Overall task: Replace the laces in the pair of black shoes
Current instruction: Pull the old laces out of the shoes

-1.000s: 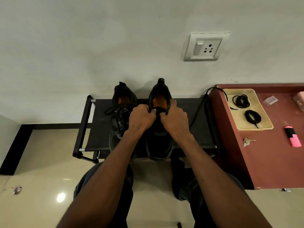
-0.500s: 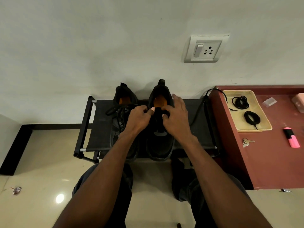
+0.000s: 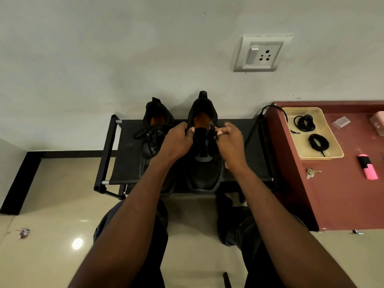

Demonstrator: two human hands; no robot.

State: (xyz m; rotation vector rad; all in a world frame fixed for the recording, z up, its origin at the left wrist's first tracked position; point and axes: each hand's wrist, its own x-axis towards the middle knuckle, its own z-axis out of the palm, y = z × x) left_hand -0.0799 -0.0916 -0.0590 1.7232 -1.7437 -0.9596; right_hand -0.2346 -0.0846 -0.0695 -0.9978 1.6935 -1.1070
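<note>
Two black shoes with orange insoles stand side by side on a low black rack (image 3: 245, 129), heels to the wall. The left shoe (image 3: 154, 125) has a loose black lace across its top. My left hand (image 3: 176, 142) grips the left side of the right shoe's (image 3: 204, 173) collar. At that shoe's right edge my right hand (image 3: 230, 140) pinches a black lace end. Two coiled black laces (image 3: 304, 123) (image 3: 318, 142) lie in a beige tray (image 3: 330, 154) on the red table at the right.
The red table (image 3: 336, 200) stands against the rack's right end, carrying keys (image 3: 311, 173), a pink highlighter (image 3: 368, 169) and a small clear wrapper (image 3: 341, 122). A black cable (image 3: 270, 109) loops over the table's corner. A wall socket (image 3: 261, 54) sits above. My knees are below the rack.
My hands have moved apart on the right shoe: the left went to the collar's left side, the right shifted to the shoe's right edge and now pinches a lace end.
</note>
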